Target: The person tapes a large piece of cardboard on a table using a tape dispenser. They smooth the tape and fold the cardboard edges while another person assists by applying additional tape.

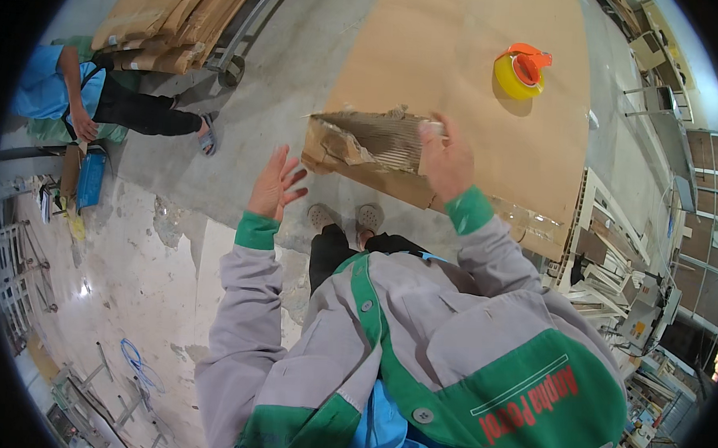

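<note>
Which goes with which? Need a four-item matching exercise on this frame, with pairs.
1. Torn brown corrugated cardboard
2. Yellow tape roll with orange dispenser
3. Coiled blue hose or cable
4. Bare left grip

A. Lower left, on pale floor
B. Open, holding nothing
C. At bare right grip
D. On flat brown cardboard sheet

Pairs: 1-C, 2-D, 3-A, 4-B

From here I can pass the left hand (272, 187) over floor (298, 69) at eleven o'clock; torn cardboard (388, 144) blocks twelve, a tape dispenser (516, 77) half past one.
</note>
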Available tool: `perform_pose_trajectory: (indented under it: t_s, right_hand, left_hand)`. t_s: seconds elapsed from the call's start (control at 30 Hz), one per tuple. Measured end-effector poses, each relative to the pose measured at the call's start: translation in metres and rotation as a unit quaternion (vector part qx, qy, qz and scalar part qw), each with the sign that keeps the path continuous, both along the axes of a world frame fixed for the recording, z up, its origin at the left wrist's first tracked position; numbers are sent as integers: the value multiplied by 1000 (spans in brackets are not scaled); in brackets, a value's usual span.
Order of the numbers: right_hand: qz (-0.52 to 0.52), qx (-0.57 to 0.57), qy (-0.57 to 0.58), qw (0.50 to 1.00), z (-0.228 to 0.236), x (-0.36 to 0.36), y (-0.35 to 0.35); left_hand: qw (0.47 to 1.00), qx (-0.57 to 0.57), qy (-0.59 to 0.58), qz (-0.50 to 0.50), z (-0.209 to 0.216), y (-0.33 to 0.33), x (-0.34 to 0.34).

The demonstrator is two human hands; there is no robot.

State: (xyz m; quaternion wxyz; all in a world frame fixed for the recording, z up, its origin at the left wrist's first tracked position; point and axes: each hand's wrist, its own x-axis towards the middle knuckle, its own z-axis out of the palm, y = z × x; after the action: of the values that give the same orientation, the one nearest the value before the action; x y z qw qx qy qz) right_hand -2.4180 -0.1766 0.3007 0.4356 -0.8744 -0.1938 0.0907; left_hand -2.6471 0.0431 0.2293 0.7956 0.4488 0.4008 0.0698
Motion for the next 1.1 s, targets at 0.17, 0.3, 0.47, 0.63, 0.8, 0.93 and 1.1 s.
perform_pose_trajectory:
  t_s: [0.17, 0.3, 0.47, 0.63, 0.8, 0.93, 1.1]
  right_hand:
    - [239, -81, 101, 962, -20, 5, -42]
    - [369, -43, -93, 924, -15, -51, -84]
    - [459, 28, -144, 876, -42, -55, -115]
    - [147, 103, 229, 957, -41, -46, -113]
    - [-110, 249, 442, 855, -46, 0, -59]
    - [-15, 236, 567, 789, -44, 19, -37]
    - [338, -141, 150, 918, -26, -11, -15]
  left_hand:
    - [961, 263, -47, 72, 34, -2, 42]
    - [920, 375, -73, -88, 86, -14, 63]
    - [677, 478, 164, -535, 118, -48, 102]
    - [584, 632, 63, -505, 93, -101, 69]
    - [653, 662, -15, -366, 65, -90, 41]
    - [850, 519, 90, 18, 70, -48, 23]
    - [912, 194, 18, 362, 61, 7, -17]
